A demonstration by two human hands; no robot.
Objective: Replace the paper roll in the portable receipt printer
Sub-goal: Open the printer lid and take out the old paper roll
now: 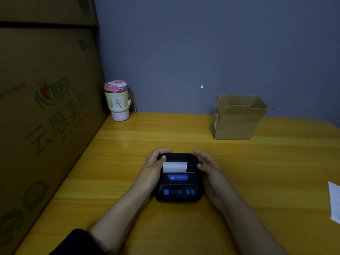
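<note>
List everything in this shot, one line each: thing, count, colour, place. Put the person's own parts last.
receipt printer: 1, black with blue buttons and a blue label, on the table in front of the person
paper strip: 1, white, sticking out of the printer's slot
table: 1, yellow wood, fills the lower frame
tumbler: 1, cream and pink with a lid, far left corner of the table by the wall
small cardboard box: 1, brown, top flaps open, far right of the table
large cartons: stacked, brown with green print, along the table's left edge
paper sheet: 1, white, right edge of the frame
wall: grey-blue, behind the table
left hand: on the printer's left side
right hand: at the printer's right side
</note>
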